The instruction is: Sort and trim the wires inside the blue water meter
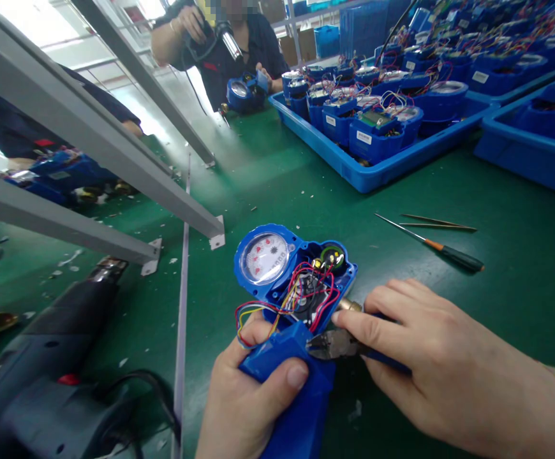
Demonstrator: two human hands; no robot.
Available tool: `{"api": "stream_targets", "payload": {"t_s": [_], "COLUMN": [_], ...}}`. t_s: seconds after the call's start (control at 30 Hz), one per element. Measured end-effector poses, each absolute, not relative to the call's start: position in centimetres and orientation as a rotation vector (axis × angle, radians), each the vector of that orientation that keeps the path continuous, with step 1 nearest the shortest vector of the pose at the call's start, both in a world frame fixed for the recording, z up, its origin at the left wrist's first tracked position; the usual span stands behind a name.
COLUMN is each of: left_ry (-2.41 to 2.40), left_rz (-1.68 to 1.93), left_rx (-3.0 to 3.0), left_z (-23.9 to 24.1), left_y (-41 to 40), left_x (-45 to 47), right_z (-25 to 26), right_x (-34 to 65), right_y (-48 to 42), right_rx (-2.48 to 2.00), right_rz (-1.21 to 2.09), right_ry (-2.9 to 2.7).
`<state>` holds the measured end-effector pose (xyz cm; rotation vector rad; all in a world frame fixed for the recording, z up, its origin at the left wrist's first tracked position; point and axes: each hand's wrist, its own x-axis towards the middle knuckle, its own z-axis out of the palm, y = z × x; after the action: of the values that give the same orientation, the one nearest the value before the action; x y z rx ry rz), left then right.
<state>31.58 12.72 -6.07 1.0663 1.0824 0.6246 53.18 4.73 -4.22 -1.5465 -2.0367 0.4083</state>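
My left hand [253, 389] is closed on a blue plastic cover [282, 357], thumb pressed on its top face. Just beyond the cover lies an opened blue water meter [301, 274], with a round dial under a clear lens and a bundle of red, yellow and white wires in its housing. A brass fitting [351, 306] sticks out at its right side. In my right hand [416, 350] is a pair of cutting pliers [337, 344]; their jaw tips touch or nearly touch the cover's edge. Whether the jaws grip it, I cannot tell.
A screwdriver [443, 250] and tweezers [440, 224] lie to the right. Blue trays [363, 175] full of wired meters stand at the back right. Grey metal posts [162, 185] and a heat gun [52, 357] occupy the left. Across the table, a co-worker [220, 57] holds a heat gun and a meter.
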Motion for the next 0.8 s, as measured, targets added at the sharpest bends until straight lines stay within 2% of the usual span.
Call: {"api": "stream_targets", "payload": {"t_s": [0.37, 0.5, 0.67, 0.8], "left_ry": [1.208, 1.144, 1.048, 0.968], "left_rz": [0.834, 0.762, 0.774, 0.836], "left_rx": [0.807, 0.807, 0.806, 0.881], "left_z": [-4.5, -5.0, -6.2, -7.1], "left_y": [11.3, 11.7, 11.9, 12.1], "left_x": [34.0, 33.3, 32.7, 32.7], "right_z": [-4.4, -4.0, -2.9, -2.6], "right_x": [52.9, 53.1, 53.3, 53.6], "right_y": [5.1, 5.2, 5.3, 5.3], "right_rx": [-1.545, -1.559, -1.527, -1.634], "right_rz": [0.597, 0.694, 1.029, 1.047], "right_ry": [-1.974, -1.909, -1.888, -1.889]}}
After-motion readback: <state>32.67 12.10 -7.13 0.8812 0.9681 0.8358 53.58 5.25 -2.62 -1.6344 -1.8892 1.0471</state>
